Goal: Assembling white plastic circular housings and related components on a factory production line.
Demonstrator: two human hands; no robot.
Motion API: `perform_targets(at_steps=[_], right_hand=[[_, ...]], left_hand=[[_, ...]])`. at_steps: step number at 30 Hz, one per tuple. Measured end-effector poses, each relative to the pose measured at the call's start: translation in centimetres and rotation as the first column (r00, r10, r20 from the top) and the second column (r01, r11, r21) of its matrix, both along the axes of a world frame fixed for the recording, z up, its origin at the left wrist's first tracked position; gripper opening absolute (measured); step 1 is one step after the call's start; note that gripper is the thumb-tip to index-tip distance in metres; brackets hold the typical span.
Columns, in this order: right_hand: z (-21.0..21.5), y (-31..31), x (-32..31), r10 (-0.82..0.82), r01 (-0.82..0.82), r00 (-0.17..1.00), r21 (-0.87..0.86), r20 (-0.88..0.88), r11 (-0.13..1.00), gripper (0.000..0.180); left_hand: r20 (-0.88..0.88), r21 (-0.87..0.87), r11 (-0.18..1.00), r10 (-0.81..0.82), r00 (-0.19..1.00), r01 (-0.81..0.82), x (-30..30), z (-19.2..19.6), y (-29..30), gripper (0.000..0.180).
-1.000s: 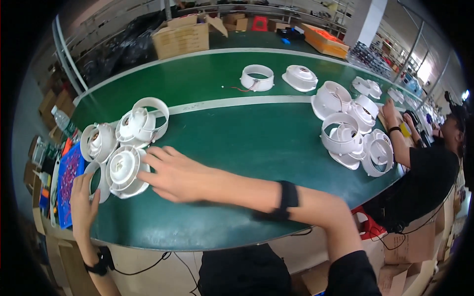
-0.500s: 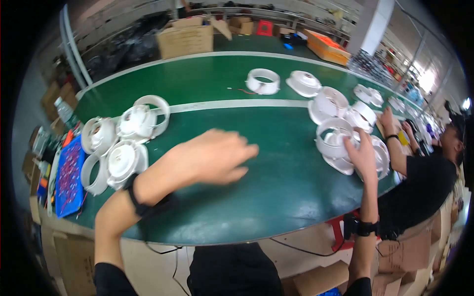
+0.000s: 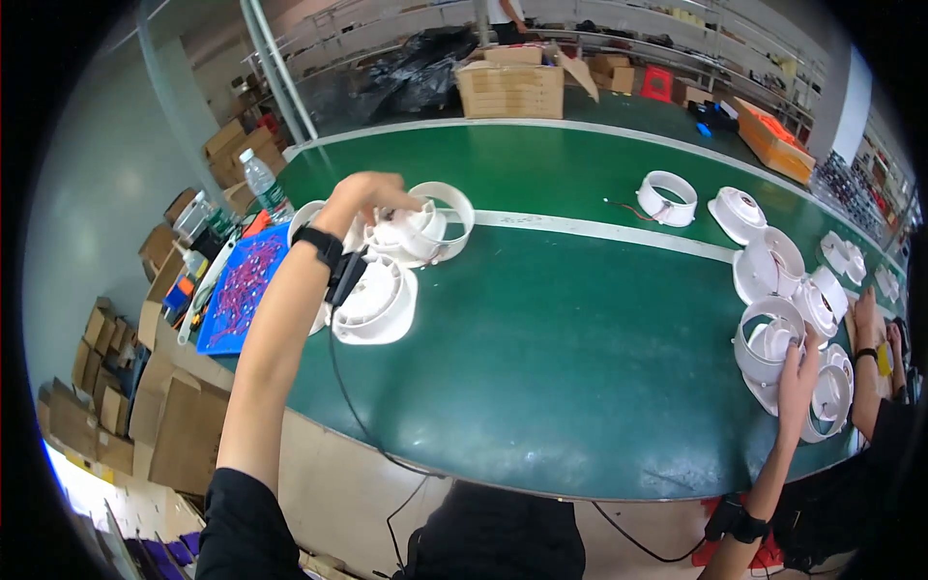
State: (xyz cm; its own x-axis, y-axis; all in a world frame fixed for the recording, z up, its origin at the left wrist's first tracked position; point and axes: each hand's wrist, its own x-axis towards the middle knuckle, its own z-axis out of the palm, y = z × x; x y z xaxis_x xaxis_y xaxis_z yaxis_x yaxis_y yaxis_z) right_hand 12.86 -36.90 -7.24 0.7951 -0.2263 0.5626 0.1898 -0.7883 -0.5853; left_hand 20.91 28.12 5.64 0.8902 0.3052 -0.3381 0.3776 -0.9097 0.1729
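The left hand (image 3: 362,198) is stretched out to the far left of the green table (image 3: 541,319), its fingers curled down onto a white round fan housing (image 3: 418,230) there, though whether that piece is truly gripped or only touched cannot be told. Just near of it, a second white housing (image 3: 375,302) is seen lying flat, partly hidden by the wrist and its black band. A blue tray (image 3: 242,288) is set just left of that cluster, at the table's edge. Over on the right, the right hand (image 3: 798,372) is laid open against the side of a white ring-shaped housing (image 3: 768,340), with fingers spread and nothing clenched. Behind it more white housings (image 3: 773,266) are crowded together. At the far right edge another person's hand (image 3: 863,324) is seen resting among the parts.
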Motion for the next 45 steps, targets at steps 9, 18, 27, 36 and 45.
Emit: perform_targets(at_steps=[9, 18, 27, 36, 45], right_hand=[[2.5, 2.4, -0.1, -0.039, 0.034, 0.995, -0.053, -0.094, 0.998, 0.044], [4.5, 16.7, 0.6, 0.182, -0.214, 0.961, -0.143, -0.208, 0.966, 0.039], [6.8, 28.9, 12.2, 0.544, -0.336, 0.839, 0.764, -0.024, 0.551, 0.042], [8.2, 23.7, 14.3, 0.696, -0.493, 0.678, 0.848, 0.234, 0.195, 0.053], [9.0, 23.9, 13.6, 0.724, -0.667, 0.664, 0.29, -0.189, 0.687, 0.034]], left_hand=[[0.002, 0.051, 0.99, -0.135, 0.991, 0.135, 0.3, -1.6, 1.6, 0.067], [0.525, 0.711, 0.7, -0.596, 0.608, 0.073, -4.8, -3.7, -3.8, 0.048], [0.653, 0.409, 0.651, -0.699, 0.293, 0.64, -9.7, -7.9, -19.8, 0.047], [0.647, 0.448, 0.721, -0.67, 0.365, 0.528, -4.1, -9.5, -18.9, 0.078], [0.35, 0.105, 0.876, -0.476, 0.807, 0.471, 0.1, -7.3, -18.4, 0.101]])
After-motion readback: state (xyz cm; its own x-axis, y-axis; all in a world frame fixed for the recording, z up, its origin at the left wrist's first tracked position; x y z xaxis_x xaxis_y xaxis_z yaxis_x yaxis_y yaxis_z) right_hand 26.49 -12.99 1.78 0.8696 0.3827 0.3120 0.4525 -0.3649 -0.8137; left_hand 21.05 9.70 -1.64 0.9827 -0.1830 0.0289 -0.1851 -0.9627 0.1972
